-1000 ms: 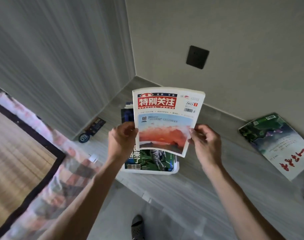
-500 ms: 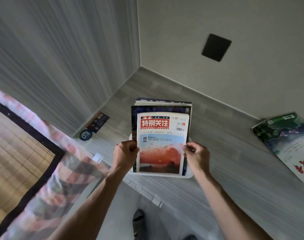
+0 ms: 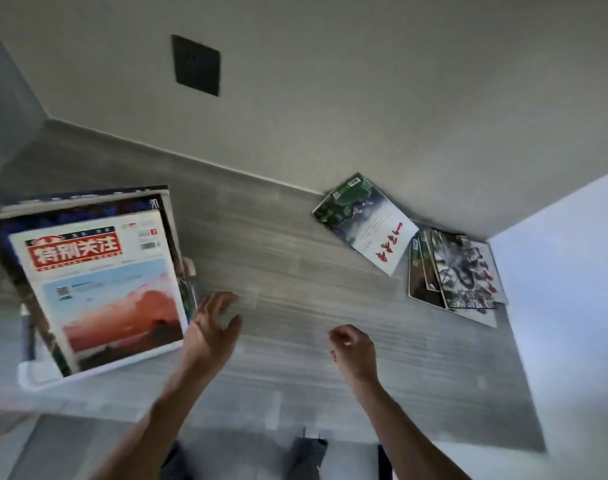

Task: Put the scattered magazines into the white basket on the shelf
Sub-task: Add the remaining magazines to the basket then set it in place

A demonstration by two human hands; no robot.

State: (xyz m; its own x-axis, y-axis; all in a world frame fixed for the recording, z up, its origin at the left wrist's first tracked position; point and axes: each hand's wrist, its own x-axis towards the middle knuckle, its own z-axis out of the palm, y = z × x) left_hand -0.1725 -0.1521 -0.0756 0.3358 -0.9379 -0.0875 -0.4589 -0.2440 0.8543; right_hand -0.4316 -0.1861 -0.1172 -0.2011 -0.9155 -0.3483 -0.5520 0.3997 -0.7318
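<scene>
Now both hands hold nothing, the left hand point(image 3: 211, 329) with fingers spread beside the white basket point(image 3: 36, 374) where the red-titled magazine point(image 3: 98, 289) stands, the right hand point(image 3: 353, 349) loosely curled, likely because more magazines point(image 3: 365, 221) lie scattered along the shelf point(image 3: 278, 271).

Both forearms reach forward; left hand point(image 3: 211, 327) spread, right hand point(image 3: 354, 351) loosely curled, neither grip holding anything.
</scene>
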